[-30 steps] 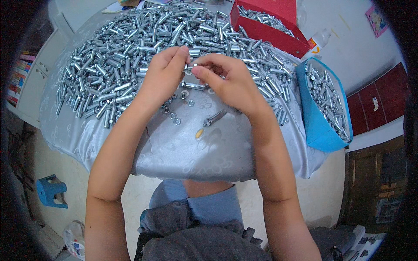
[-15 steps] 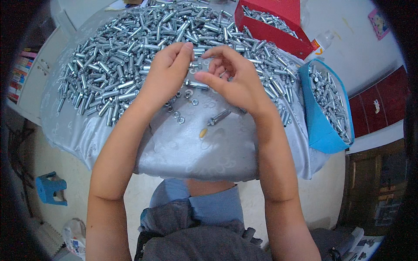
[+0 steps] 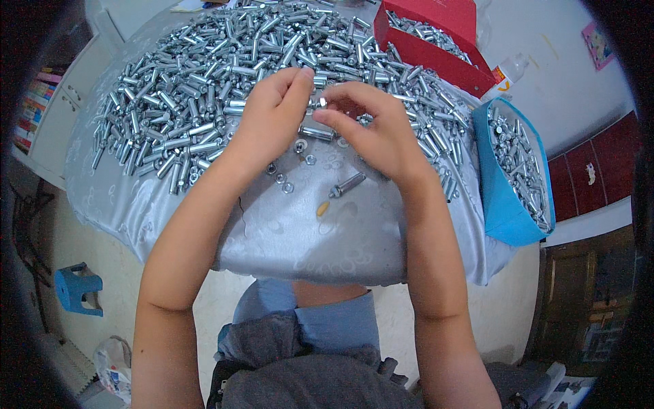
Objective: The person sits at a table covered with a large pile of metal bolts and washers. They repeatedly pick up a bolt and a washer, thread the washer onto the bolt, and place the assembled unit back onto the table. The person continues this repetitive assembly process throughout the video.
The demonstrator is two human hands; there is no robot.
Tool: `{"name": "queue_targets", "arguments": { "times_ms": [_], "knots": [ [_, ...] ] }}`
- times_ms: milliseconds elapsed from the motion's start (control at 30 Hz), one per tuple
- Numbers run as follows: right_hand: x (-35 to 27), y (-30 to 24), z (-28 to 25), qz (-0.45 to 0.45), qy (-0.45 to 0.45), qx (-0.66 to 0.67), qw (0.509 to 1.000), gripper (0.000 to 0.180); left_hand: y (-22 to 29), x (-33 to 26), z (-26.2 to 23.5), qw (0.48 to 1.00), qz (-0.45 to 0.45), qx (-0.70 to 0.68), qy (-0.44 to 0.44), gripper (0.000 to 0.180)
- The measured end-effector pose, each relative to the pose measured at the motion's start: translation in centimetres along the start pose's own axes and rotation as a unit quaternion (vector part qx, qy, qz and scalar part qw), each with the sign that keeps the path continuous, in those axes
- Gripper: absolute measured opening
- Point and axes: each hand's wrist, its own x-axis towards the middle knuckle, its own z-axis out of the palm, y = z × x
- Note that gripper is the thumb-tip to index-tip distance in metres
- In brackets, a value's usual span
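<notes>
My left hand is closed, its thumb on top, around a metal anchor bolt whose end sticks out to the right; most of the bolt is hidden in the fingers. At that end sits a shiny hex nut, between the thumb and curled forefinger of my right hand. Just below the hands lies another anchor bolt. Loose nuts and a washer are scattered nearer me, with a single anchor bolt to their right.
A large heap of anchor bolts covers the far part of the silvery tablecloth. A red box and a blue fabric bin, both holding bolts, stand at the right. A small yellow piece lies near the front.
My right thumb and forefinger have come together at the nut on the bolt's end; before, they were spread apart from it. My left hand keeps its grip on the bolt.
</notes>
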Motion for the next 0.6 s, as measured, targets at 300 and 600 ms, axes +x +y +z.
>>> {"name": "queue_targets", "arguments": {
  "times_ms": [300, 600],
  "knots": [
    [0.1, -0.5, -0.2, 0.021, -0.001, -0.041, 0.999, 0.023, 0.1, 0.1, -0.2, 1.000, -0.010, 0.008, -0.009, 0.035],
    [-0.1, 0.0, 0.5, 0.051, -0.013, 0.044, 0.998, 0.030, -0.5, 0.3, -0.3, 0.999, -0.015, 0.030, -0.038, 0.031]
  ]
}}
